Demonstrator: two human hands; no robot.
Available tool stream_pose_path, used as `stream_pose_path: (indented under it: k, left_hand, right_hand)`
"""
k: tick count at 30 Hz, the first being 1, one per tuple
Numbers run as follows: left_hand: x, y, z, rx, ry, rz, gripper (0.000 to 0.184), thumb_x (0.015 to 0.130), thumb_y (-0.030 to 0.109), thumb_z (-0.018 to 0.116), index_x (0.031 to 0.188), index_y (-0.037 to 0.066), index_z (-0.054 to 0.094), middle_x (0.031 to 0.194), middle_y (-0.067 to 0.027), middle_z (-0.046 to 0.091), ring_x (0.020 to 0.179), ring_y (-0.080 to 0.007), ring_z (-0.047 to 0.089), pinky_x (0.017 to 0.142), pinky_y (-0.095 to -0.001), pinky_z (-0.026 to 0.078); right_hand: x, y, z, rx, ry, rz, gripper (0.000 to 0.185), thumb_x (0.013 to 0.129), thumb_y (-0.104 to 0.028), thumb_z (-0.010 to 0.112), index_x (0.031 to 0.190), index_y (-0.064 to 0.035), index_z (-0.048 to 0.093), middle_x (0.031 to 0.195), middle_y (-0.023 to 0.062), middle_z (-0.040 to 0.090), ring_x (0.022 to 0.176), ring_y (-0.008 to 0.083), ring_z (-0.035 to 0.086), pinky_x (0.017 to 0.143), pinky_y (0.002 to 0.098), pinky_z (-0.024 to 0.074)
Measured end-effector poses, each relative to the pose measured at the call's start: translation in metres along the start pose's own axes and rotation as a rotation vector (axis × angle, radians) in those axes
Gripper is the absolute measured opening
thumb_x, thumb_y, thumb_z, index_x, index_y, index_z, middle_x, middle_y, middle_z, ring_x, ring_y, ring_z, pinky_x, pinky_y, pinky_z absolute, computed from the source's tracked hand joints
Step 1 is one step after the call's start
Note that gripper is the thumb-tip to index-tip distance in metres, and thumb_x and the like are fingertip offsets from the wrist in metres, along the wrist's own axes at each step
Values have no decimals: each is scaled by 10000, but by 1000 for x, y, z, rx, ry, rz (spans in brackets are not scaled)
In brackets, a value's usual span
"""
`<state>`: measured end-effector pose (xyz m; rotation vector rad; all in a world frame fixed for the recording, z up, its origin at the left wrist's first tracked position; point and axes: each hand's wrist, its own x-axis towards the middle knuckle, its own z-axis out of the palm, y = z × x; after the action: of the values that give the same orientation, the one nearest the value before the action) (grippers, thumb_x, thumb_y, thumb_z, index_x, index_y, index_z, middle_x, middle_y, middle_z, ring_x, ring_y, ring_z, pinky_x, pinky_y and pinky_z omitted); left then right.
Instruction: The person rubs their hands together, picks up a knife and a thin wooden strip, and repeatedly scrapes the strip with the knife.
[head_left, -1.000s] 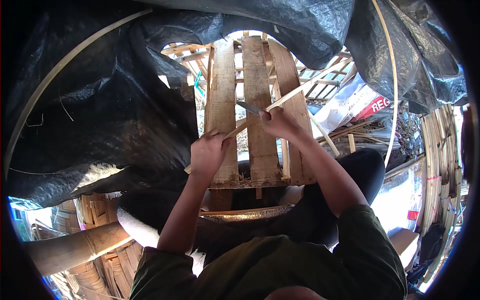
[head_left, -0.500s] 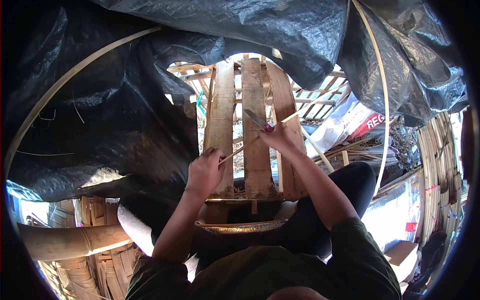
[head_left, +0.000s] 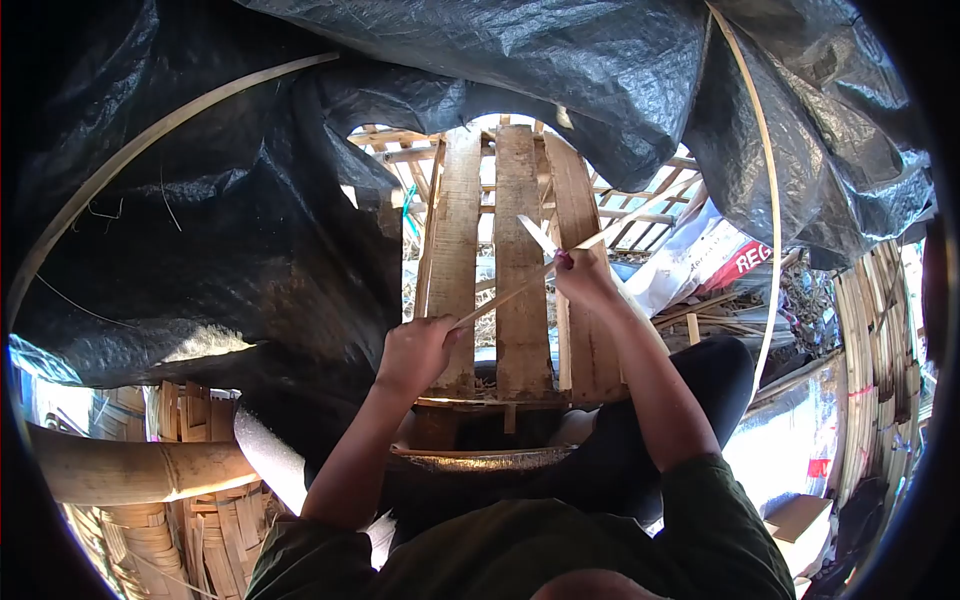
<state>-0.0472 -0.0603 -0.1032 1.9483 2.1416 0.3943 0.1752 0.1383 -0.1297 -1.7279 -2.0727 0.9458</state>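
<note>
My left hand [head_left: 418,352] is closed around the lower end of a thin, pale strip [head_left: 508,296], which looks like bamboo. The strip slants up to the right, above wooden planks [head_left: 518,340]. Farther along it, my right hand [head_left: 588,278] grips a knife [head_left: 537,234], its bright blade pointing up and left. The knife's handle is mostly hidden in my fingers, with a bit of pink or purple showing. Blade and strip cross close to my right hand; whether the edge touches the strip I cannot tell.
Black plastic sheeting [head_left: 230,220] hangs at the left and overhead, with bent strips against it. A thick bamboo pole [head_left: 140,468] lies at lower left. Bamboo slats [head_left: 870,350] stand at the right, near a white and red sack [head_left: 705,255]. My knees flank the planks.
My right hand and the knife have moved right along the strip, so my hands are farther apart. The blade now catches the light. The view has shifted slightly.
</note>
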Motion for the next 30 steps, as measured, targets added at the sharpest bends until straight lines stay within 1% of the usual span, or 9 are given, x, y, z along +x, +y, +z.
stream_pose_path:
  k: [5,7,11,12,15,19,26,28,30]
  left_hand:
    - [2,-8,3,-41,205,164,160,931,248,634,903,97,678,876,-79,613,798,-278,663,698,-404,550]
    - [3,-12,3,-31,181,171,157,929,239,635,902,90,678,882,-72,579,806,-267,654,692,-399,550]
    - [6,-12,10,-44,145,220,112,893,164,667,936,62,681,888,-78,564,866,-276,631,708,-410,536]
    - [8,-16,13,4,206,282,164,934,224,629,884,75,673,878,-63,529,761,-242,646,657,-379,544]
    - [7,-20,18,17,164,248,157,923,222,646,873,75,669,860,-68,526,724,-248,641,641,-383,543]
    - [11,-30,20,-54,178,269,157,911,216,664,856,70,670,834,-73,536,712,-255,642,633,-392,543]
    - [10,-32,25,-121,231,295,161,889,213,687,825,66,687,796,-84,572,707,-276,643,647,-401,546]
    - [10,-33,26,-127,234,290,156,886,212,690,831,66,692,791,-86,575,709,-277,644,650,-401,547]
    - [11,-34,27,-118,235,301,148,886,210,689,845,68,703,791,-89,589,715,-284,647,656,-407,547]
  right_hand:
    - [3,19,-25,-20,-37,-78,326,957,-273,548,1026,16,682,928,288,684,898,461,670,759,505,514]
    - [18,38,-15,-36,169,-179,307,977,-266,532,1006,9,665,931,269,690,889,450,670,765,508,513]
    - [34,49,0,-311,204,-83,380,1000,-319,471,998,5,670,939,284,692,916,468,666,823,532,529]
    - [34,46,-4,-328,170,-65,410,1006,-334,444,1026,6,674,936,294,691,924,474,667,836,532,535]
    - [33,39,-10,-342,100,-39,411,1010,-334,441,1050,2,674,939,300,690,922,457,678,837,534,536]
    - [41,43,3,-365,199,-43,373,994,-315,475,1049,-21,699,888,269,696,868,468,674,812,544,534]
    - [39,43,3,-324,162,-54,398,1005,-325,452,1012,-11,697,867,281,690,852,462,680,784,542,543]
    - [37,41,2,-323,138,-46,421,1007,-301,445,975,49,677,908,302,692,886,452,686,818,509,551]
    - [34,36,1,-300,141,-51,421,1004,-305,452,977,49,678,909,301,692,885,452,686,818,512,549]
